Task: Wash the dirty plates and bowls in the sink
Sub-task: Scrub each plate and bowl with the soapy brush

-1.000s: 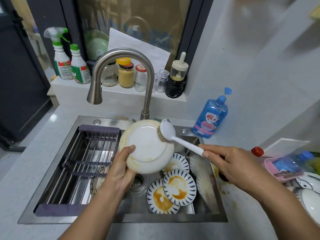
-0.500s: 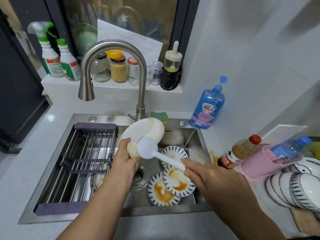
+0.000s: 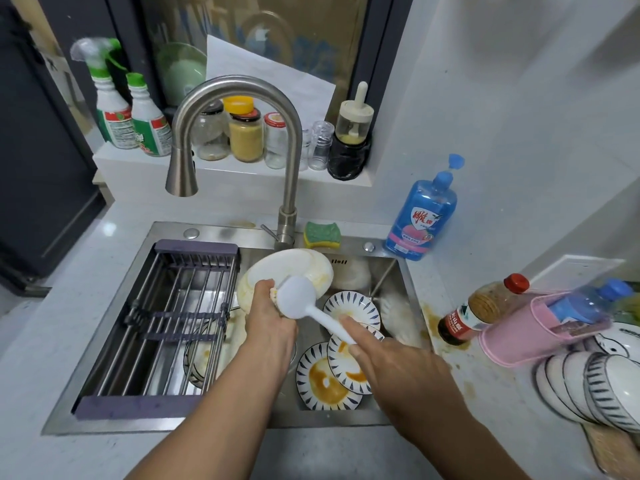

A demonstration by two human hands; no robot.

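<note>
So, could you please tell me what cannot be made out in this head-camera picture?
Head view:
- Bristles of the white plastic long-handled brush: its head faces away, mostly hiding them.
- Lower rim of the cream round plate: covered by the left hand.
- Striped bowl under the purple-framed metal rack: bars hide its inside.
- Stacked striped bowls: cut off by the right edge.
</note>
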